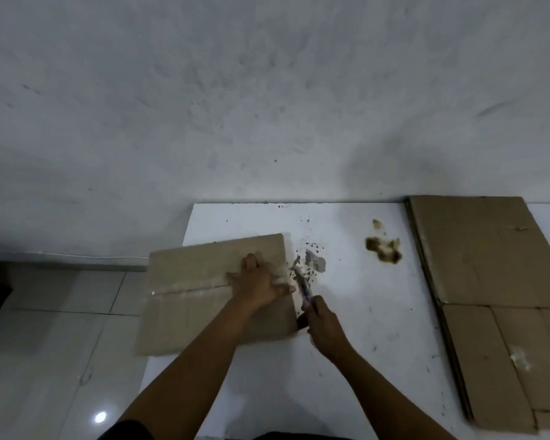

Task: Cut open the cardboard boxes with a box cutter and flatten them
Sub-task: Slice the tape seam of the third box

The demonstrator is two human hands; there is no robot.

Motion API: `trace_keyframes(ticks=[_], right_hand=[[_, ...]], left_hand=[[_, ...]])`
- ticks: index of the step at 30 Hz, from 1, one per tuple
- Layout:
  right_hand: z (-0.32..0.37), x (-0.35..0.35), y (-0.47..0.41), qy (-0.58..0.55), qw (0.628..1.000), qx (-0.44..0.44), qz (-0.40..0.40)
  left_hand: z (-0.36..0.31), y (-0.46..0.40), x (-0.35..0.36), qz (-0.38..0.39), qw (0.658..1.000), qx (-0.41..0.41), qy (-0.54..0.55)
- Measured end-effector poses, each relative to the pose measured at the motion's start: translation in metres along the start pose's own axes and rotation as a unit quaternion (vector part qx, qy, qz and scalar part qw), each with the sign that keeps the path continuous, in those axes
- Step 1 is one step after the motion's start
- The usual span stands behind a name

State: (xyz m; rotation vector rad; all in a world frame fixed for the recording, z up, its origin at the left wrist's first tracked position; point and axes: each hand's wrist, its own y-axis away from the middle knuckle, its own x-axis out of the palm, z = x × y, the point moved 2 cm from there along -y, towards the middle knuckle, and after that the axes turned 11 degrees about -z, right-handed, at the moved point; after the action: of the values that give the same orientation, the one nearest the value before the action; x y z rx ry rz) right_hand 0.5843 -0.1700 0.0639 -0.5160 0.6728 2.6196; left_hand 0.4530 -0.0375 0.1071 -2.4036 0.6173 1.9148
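Note:
A closed brown cardboard box lies on the left edge of a white board, with a taped seam running across its top. My left hand presses down on the box near its right edge, over the seam. My right hand grips a box cutter just right of the box. The cutter's blade points away from me at the box's right side. Its tip is blurred, so contact with the cardboard is unclear.
A stack of flattened cardboard lies on the board at the right. A brown stain and dark crumbs mark the board's middle. A grey wall rises behind, and glossy white floor tiles lie at the left.

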Motion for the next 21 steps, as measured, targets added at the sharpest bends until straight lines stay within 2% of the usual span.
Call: trace_keyframes(ticks=[4,6,13,21], right_hand=[[-0.013,0.013,0.014,-0.079,0.993,0.066,0.052],[-0.011,0.007,0.014,-0.080,0.993,0.064,0.065],[-0.003,-0.024,-0.007,-0.003,0.996,0.046,0.081],[0.016,-0.049,-0.017,0.179,0.973,-0.024,0.142]], left_hand=[[0.002,0.007,0.009,0.002,0.998,0.029,0.063],[0.008,0.004,0.010,0.014,0.994,0.040,0.102],[0.015,-0.002,0.007,0.038,0.981,0.028,0.186],[0.018,-0.004,0.010,0.021,0.956,-0.040,0.288]])
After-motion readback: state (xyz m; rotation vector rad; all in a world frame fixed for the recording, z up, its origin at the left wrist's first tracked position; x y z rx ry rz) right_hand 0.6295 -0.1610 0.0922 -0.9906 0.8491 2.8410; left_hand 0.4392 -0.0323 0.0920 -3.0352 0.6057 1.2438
